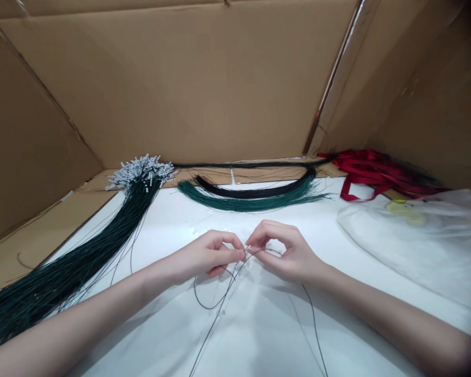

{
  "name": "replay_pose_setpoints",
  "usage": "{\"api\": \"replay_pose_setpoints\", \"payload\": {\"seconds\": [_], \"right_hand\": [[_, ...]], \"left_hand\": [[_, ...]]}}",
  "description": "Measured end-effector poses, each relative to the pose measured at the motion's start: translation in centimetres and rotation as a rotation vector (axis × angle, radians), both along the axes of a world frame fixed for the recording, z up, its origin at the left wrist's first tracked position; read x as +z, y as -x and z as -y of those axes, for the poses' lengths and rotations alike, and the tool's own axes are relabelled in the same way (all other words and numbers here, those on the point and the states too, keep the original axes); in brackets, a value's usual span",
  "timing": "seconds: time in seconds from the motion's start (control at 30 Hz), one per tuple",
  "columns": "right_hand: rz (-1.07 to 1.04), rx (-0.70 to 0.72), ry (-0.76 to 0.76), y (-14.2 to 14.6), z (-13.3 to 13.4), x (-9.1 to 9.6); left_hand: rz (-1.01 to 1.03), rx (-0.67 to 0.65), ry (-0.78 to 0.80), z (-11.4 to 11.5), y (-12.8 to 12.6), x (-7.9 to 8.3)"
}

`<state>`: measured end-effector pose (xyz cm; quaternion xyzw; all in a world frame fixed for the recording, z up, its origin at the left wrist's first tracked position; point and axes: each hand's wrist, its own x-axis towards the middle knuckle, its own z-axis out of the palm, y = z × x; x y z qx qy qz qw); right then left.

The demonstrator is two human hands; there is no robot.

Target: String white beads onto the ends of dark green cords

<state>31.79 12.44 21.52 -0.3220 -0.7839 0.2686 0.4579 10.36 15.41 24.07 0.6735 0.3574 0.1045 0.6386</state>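
Note:
My left hand [220,252] and my right hand [280,248] meet fingertip to fingertip above the white work surface [172,335]. Both pinch a thin dark cord [215,317] between thumb and forefinger. A loop of the cord hangs under my left hand, and its strands cross just below the fingers. One length runs down toward the near edge; another dark strand drops from beneath my right hand. Small whitish bits, too small to make out, lie near the crossing strands. What exactly sits between the fingertips is hidden.
At left lies a thick bundle of dark green strands [102,251] with white beaded tips [143,172]. Curved green [251,204] and black [247,192] bundles lie behind my hands. Red ribbon [371,162] and a clear plastic bag [424,246] are at right. Cardboard walls [188,84] enclose the surface.

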Motion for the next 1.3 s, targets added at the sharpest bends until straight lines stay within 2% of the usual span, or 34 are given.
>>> {"api": "replay_pose_setpoints", "payload": {"seconds": [0.13, 0.2, 0.43, 0.7, 0.83, 0.93, 1.1, 1.2, 1.3], "right_hand": [[0.016, 0.150, 0.040, -0.8, 0.1, 0.9], [0.012, 0.166, 0.070, -1.1, -0.1, 0.9], [0.035, -0.059, 0.105, -0.6, -0.7, -0.3], [0.150, -0.030, 0.085, 0.2, -1.0, -0.5], [0.146, -0.055, 0.107, -0.1, -1.0, -0.2], [0.130, -0.091, 0.129, -0.4, -0.9, -0.2], [0.088, -0.150, 0.160, -0.6, -1.0, -0.3], [0.073, -0.166, 0.175, -0.6, -1.0, -0.3], [0.063, -0.169, 0.188, -0.5, -0.9, -0.3]], "left_hand": [[0.012, 0.000, 0.026, -0.2, 0.2, 0.0], [0.017, 0.001, 0.041, -0.3, 0.2, 0.0], [0.041, 0.009, 0.082, -0.6, 0.3, -0.3], [0.043, 0.018, 0.069, -0.7, 0.0, -0.7], [0.016, 0.043, 0.010, -0.8, 0.6, -0.1], [-0.081, -0.024, -0.035, -0.9, 2.0, 0.9], [-0.291, -0.292, -0.016, 0.0, 3.7, 1.8], [-0.348, -0.287, -0.038, 1.0, 3.5, 1.4], [-0.290, -0.243, -0.048, 1.5, 3.0, 0.7]]}}
